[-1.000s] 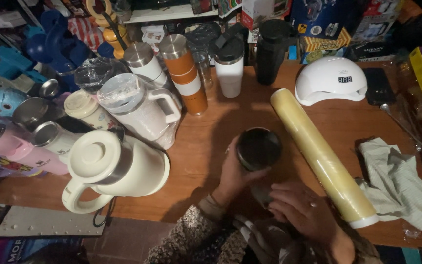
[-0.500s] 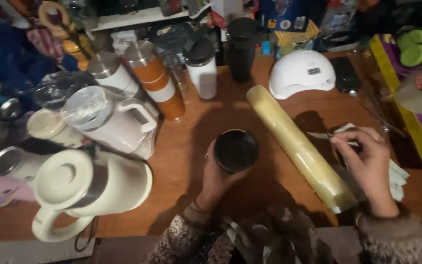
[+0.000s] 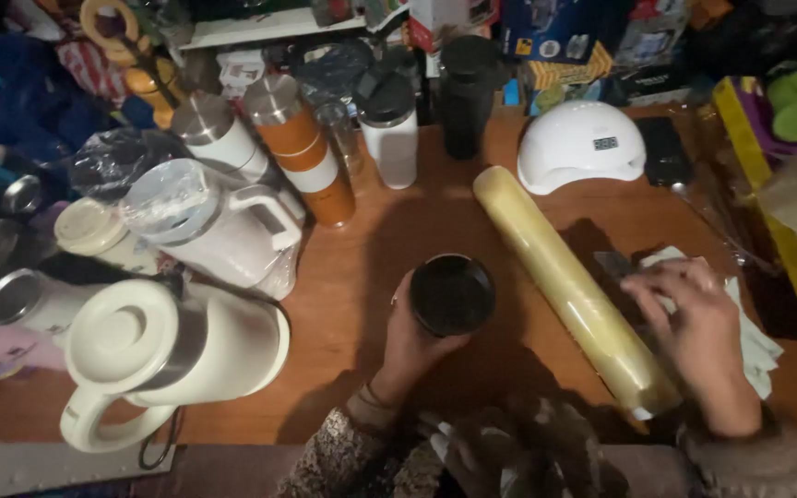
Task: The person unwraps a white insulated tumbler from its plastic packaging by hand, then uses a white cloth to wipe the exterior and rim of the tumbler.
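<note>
Wooden table (image 3: 362, 304) | left hand (image 3: 408, 346) grips dark cup (image 3: 451, 295) | right hand (image 3: 698, 337) on cloth (image 3: 754, 346)

looks like a cluttered home craft or packing corner. crowded wooden desk (image 3: 371, 369) loaded with drinkware: cream jug (image 3: 154, 355), plastic-wrapped white mug (image 3: 209, 221), orange-and-white tumbler (image 3: 311, 152), black bottle (image 3: 468, 92). long roll of clear wrap (image 3: 565, 286) lying across the middle, white domed nail lamp (image 3: 583, 148) behind it (very much a household item). boxes and bags piled along the back edge.
</note>
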